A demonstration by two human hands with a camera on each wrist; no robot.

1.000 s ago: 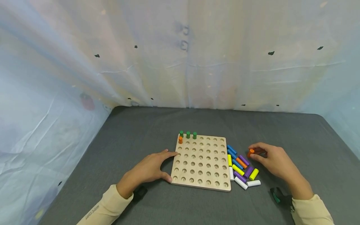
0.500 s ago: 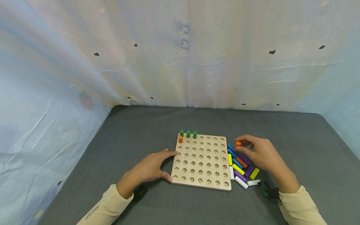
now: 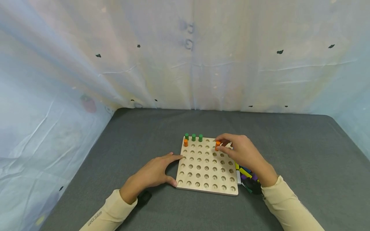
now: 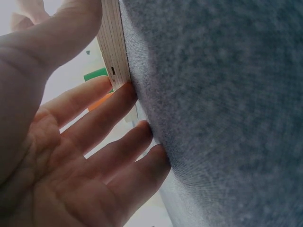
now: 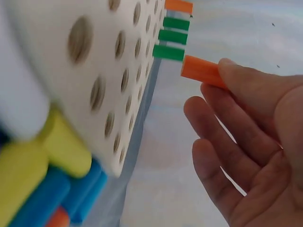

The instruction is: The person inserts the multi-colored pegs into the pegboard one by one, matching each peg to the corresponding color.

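A square wooden pegboard (image 3: 206, 163) lies on the grey table, with rows of round holes. Three green pegs (image 3: 193, 137) stand along its far edge at the left, and an orange peg (image 3: 186, 143) stands in the row below them. My left hand (image 3: 153, 171) rests at the board's left edge, thumb at the near corner and fingers straight. Between thumb and fingertip, my right hand (image 3: 245, 152) pinches another orange peg (image 5: 203, 72), held above the board's far right part. In the right wrist view that peg is clear of the holes.
Loose yellow pegs (image 5: 68, 146), blue pegs (image 5: 87, 189) and others lie heaped against the board's right side, partly hidden under my right wrist in the head view. Grey cloth (image 3: 150, 128) covers the table. A pale curtain (image 3: 216, 64) hangs behind it.
My right hand has carried the orange peg leftward, from right of the loose pegs to above the board. The left hand has stayed at the board's edge.
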